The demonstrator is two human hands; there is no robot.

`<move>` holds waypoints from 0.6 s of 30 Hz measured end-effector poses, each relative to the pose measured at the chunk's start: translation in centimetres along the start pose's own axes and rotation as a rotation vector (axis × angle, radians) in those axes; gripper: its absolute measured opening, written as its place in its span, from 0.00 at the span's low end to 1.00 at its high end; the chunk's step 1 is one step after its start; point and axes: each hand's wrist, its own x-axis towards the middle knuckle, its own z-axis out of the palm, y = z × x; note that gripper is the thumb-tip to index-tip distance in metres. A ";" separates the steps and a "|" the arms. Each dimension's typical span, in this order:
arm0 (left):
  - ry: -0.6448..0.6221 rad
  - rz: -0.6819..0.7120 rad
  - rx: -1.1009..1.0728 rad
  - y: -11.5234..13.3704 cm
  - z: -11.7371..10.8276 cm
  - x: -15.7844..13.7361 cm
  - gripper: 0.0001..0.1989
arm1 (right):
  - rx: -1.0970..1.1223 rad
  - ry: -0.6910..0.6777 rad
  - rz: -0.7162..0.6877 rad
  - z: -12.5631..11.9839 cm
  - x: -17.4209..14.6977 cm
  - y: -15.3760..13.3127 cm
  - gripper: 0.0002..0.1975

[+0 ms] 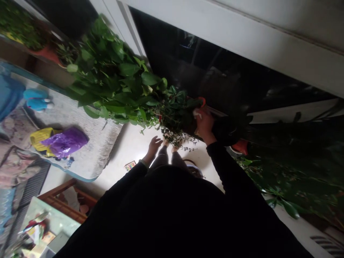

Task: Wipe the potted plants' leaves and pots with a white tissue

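My right hand [205, 125] reaches over the window ledge, its fingers bent round a small pale, cloth-like piece [197, 114]. Just beyond it shows a curved orange rim [201, 101], perhaps of a pot. Beside that hand is a small-leaved trailing plant [174, 111], whose thin stems hang over the ledge's edge. My left hand [154, 147] hangs lower, below the foliage, with its fingers apart and nothing in it. A large broad-leaved green plant [120, 79] spreads to the left of the small one. Dim light hides the ledge near the right hand.
A dark window [204, 61] with a white frame lies behind the plants. More plants [295, 172] and a red pot [240, 147] stand at right. To the left, a covered bed or couch [94, 136] bears a purple bag [68, 141] and a blue toy [36, 99]. Below is a glass-topped table [64, 218].
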 end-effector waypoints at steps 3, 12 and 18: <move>-0.018 0.025 0.018 0.6 0.8 0.0 0.28 | -0.005 0.026 -0.034 0.2 2.5 -0.1 0.24; 0.281 0.692 0.117 2.8 0.3 -2.2 0.19 | 0.325 0.063 0.221 1.9 -5.4 2.4 0.18; -0.335 0.979 0.334 5.1 6.7 -4.2 0.21 | 0.804 0.149 0.344 2.2 -9.3 -0.5 0.32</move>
